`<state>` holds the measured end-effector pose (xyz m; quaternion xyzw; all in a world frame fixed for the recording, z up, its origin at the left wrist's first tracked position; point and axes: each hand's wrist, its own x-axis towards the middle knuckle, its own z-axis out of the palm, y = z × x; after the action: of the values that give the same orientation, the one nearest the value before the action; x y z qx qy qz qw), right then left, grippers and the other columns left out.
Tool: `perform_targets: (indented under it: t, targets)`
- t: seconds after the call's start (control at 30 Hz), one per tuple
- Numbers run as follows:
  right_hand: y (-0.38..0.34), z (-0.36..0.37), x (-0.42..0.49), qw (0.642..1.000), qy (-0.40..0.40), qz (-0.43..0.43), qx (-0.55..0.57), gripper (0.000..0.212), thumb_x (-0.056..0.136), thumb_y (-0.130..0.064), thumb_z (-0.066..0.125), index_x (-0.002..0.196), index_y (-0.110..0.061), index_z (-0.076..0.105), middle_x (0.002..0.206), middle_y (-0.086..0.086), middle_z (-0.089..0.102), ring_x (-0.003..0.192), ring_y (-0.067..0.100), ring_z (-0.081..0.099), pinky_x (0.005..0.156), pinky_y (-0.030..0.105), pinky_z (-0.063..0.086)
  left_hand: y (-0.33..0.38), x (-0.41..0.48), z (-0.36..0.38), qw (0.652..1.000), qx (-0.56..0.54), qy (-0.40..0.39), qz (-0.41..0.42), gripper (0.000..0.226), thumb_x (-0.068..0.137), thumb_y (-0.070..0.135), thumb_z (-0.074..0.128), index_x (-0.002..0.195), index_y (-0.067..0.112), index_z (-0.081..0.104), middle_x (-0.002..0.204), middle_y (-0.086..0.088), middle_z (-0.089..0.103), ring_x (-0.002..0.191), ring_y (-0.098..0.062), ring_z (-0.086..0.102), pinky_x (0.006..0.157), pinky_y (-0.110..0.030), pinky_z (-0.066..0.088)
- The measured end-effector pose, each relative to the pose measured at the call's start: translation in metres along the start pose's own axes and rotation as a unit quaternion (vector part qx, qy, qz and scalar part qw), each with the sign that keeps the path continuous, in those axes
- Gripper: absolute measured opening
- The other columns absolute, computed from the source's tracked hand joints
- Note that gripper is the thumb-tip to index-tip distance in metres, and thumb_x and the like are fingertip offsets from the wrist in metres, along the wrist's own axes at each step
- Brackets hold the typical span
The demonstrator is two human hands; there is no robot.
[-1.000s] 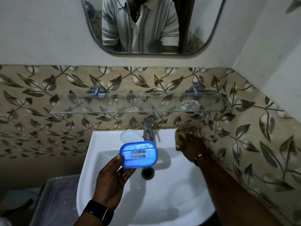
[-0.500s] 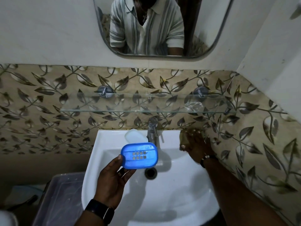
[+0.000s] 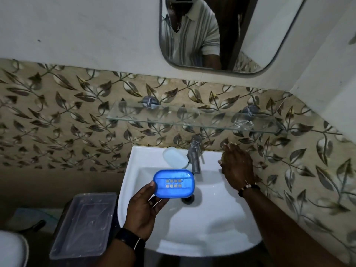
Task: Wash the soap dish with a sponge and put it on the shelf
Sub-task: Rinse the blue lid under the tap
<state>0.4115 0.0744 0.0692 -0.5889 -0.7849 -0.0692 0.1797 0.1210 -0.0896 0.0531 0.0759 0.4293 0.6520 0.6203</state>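
My left hand (image 3: 142, 211) holds a blue soap dish (image 3: 174, 184) by its left end, above the white sink (image 3: 202, 228) and just in front of the tap (image 3: 194, 153). The dish faces up, and small square drain holes show in its middle. My right hand (image 3: 237, 164) lies palm down on the sink's back right corner, fingers pointing at the wall. Whatever is under that hand is hidden, and no sponge shows. The glass shelf (image 3: 173, 120) is fixed to the leaf-patterned wall above the tap.
A white bar of soap (image 3: 175, 158) lies on the sink's rim left of the tap. A small clear object (image 3: 243, 124) sits at the shelf's right end. A clear plastic box (image 3: 84, 224) stands left of the sink. A mirror (image 3: 250, 35) hangs above.
The view has swung left, so the sink now sits further right. The yellowish sponge seen under my right hand earlier is now covered by it. The soap dish stays in my left hand.
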Motion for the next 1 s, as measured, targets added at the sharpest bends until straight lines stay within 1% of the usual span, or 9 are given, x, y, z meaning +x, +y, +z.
perform_targets:
  t: [0.2, 0.3, 0.37, 0.5, 0.57, 0.67, 0.77, 0.87, 1.0]
  targets:
    - [-0.064, -0.013, -0.006, 0.982, 0.161, -0.083, 0.045, 0.043, 0.099, -0.034, 0.047, 0.133, -0.013, 0.059, 0.131, 0.01, 0.062, 0.122, 0.034, 0.055, 0.101, 0.048, 0.042, 0.013, -0.005, -0.016, 1.0, 0.009, -0.003, 0.007, 0.013, 0.089, 0.022, 0.07, 0.094, 0.014, 0.08, 0.105, -0.013, 0.077, 0.085, -0.023, 0.075, 0.068, -0.035, 0.061]
    - [-0.102, -0.02, -0.012, 0.968, 0.189, -0.136, 0.092, 0.04, 0.103, -0.031, 0.041, 0.123, -0.007, 0.065, 0.12, 0.013, 0.065, 0.11, 0.035, 0.059, 0.095, 0.045, 0.046, 0.02, -0.005, -0.02, 1.0, 0.009, -0.003, 0.015, 0.012, 0.089, 0.021, 0.07, 0.093, 0.014, 0.079, 0.102, -0.012, 0.077, 0.082, -0.022, 0.075, 0.066, -0.033, 0.061]
    - [-0.127, -0.023, -0.017, 0.963, 0.17, -0.148, 0.145, 0.043, 0.104, -0.034, 0.039, 0.118, -0.004, 0.066, 0.114, 0.014, 0.067, 0.105, 0.033, 0.06, 0.092, 0.042, 0.049, 0.023, -0.003, -0.02, 1.0, 0.009, -0.001, 0.022, 0.013, 0.089, 0.02, 0.069, 0.095, 0.014, 0.079, 0.102, -0.012, 0.077, 0.083, -0.022, 0.075, 0.065, -0.033, 0.061]
    - [-0.165, -0.021, -0.03, 0.953, 0.074, -0.096, 0.278, 0.031, 0.1, -0.033, 0.053, 0.113, -0.01, 0.069, 0.096, 0.002, 0.065, 0.083, 0.017, 0.062, 0.072, 0.033, 0.053, 0.03, 0.002, -0.017, 0.999, 0.002, 0.005, 0.04, 0.027, 0.084, 0.023, 0.071, 0.108, 0.01, 0.074, 0.103, -0.012, 0.078, 0.085, -0.021, 0.076, 0.064, -0.032, 0.061]
    - [-0.176, -0.015, -0.034, 0.949, 0.046, -0.065, 0.305, 0.026, 0.099, -0.03, 0.058, 0.114, -0.012, 0.069, 0.094, -0.001, 0.065, 0.076, 0.011, 0.057, 0.071, 0.033, 0.052, 0.033, 0.004, -0.017, 0.999, -0.001, 0.011, 0.044, 0.029, 0.085, 0.023, 0.07, 0.111, 0.009, 0.072, 0.105, -0.012, 0.077, 0.088, -0.021, 0.075, 0.067, -0.032, 0.062]
    - [-0.182, -0.01, -0.034, 0.935, 0.019, -0.017, 0.353, 0.025, 0.099, -0.025, 0.06, 0.119, -0.013, 0.069, 0.098, -0.001, 0.066, 0.082, 0.015, 0.061, 0.074, 0.032, 0.053, 0.036, 0.007, -0.02, 0.999, -0.005, 0.014, 0.045, 0.026, 0.093, 0.019, 0.065, 0.115, 0.007, 0.07, 0.109, -0.012, 0.076, 0.095, -0.024, 0.074, 0.069, -0.032, 0.062]
    - [-0.186, -0.008, -0.027, 0.938, -0.01, -0.025, 0.345, 0.029, 0.1, -0.024, 0.059, 0.127, -0.014, 0.066, 0.1, -0.002, 0.064, 0.081, 0.012, 0.058, 0.075, 0.027, 0.049, 0.039, 0.009, -0.019, 0.998, -0.021, 0.021, 0.053, 0.02, 0.097, 0.016, 0.061, 0.112, 0.008, 0.07, 0.105, -0.01, 0.076, 0.092, -0.022, 0.073, 0.066, -0.031, 0.062]
    - [-0.193, -0.005, -0.013, 0.946, -0.038, -0.039, 0.32, 0.034, 0.099, -0.023, 0.059, 0.131, -0.013, 0.062, 0.109, 0.003, 0.066, 0.083, 0.017, 0.061, 0.081, 0.03, 0.05, 0.046, 0.016, -0.017, 0.996, -0.042, 0.033, 0.067, 0.013, 0.098, 0.012, 0.058, 0.104, 0.01, 0.07, 0.093, -0.006, 0.078, 0.082, -0.017, 0.075, 0.062, -0.03, 0.061]
    - [-0.204, 0.0, 0.017, 0.962, -0.014, -0.006, 0.272, 0.015, 0.09, -0.022, 0.065, 0.104, -0.016, 0.065, 0.094, -0.001, 0.071, 0.074, 0.021, 0.063, 0.066, 0.029, 0.044, 0.052, 0.033, -0.014, 0.994, -0.06, 0.051, 0.079, 0.018, 0.098, 0.004, 0.056, 0.108, 0.017, 0.063, 0.085, -0.004, 0.078, 0.074, -0.018, 0.074, 0.068, -0.036, 0.064]
